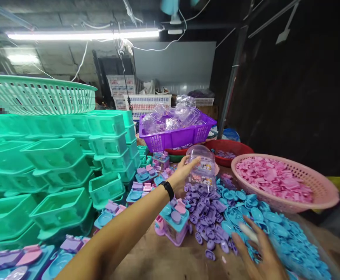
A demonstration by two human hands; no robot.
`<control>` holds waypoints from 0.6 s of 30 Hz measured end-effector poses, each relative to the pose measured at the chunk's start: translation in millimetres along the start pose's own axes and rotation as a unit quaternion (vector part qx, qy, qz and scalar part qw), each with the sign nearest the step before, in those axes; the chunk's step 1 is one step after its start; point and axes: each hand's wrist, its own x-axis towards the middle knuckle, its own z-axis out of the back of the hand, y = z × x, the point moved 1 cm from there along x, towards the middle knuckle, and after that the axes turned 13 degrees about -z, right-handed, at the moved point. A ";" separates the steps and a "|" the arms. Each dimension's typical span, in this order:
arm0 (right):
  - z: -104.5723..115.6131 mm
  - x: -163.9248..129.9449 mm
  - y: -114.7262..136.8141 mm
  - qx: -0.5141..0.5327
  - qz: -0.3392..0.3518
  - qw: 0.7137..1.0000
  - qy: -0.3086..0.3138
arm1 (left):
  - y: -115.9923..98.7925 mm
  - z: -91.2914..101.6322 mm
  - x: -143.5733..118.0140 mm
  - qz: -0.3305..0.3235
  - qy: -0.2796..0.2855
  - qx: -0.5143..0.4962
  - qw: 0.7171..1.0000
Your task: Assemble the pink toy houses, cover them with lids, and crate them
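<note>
The left hand reaches out to the middle of the frame, its grip wrapped around the left side of a clear plastic case that stands upright above a heap of small purple pieces. A black wristband sits on that wrist. The right hand, at the lower right, lies spread with loose fingers over a pile of blue pieces; it is blurred, and I cannot tell whether its grip has hold of anything.

Behind the case, in the upper middle, a purple basket is heaped with clear plastic cases like the one held. To its right a red bowl holds a few purple bits. At the right, a pink basket is full of pink pieces. On the left, green tubs stand stacked, with a green basket on top. An assembled toy in blue, pink and purple stands on the tabletop near the forearm.
</note>
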 end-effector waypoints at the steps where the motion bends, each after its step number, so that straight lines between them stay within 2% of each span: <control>1: -8.9 5.6 20.2 0.061 -0.038 0.997 0.041 | -2.6 -3.6 -10.6 0.000 0.002 -0.009 1.000; 4: -25.7 16.3 70.0 0.217 -0.120 0.961 0.120 | -11.1 -11.1 -46.0 0.005 0.014 -0.024 1.000; 7: -30.2 14.2 89.9 0.244 -0.130 0.944 0.177 | -19.5 -11.8 -74.7 0.008 0.024 -0.031 0.999; 10: -29.2 2.7 84.3 0.204 -0.135 0.949 0.199 | -23.8 -6.5 -86.7 0.001 0.007 -0.006 1.000; 13: -27.8 -4.9 73.1 0.164 -0.109 0.961 0.193 | -23.0 0.9 -83.9 0.007 -0.021 0.013 1.000; 15: -28.1 -1.7 67.8 0.144 -0.105 0.969 0.174 | -21.8 5.4 -77.1 0.010 -0.023 0.019 0.999; 18: -31.5 16.0 61.8 0.125 -0.134 0.977 0.105 | -22.1 11.7 -62.0 -0.025 -0.032 0.052 0.998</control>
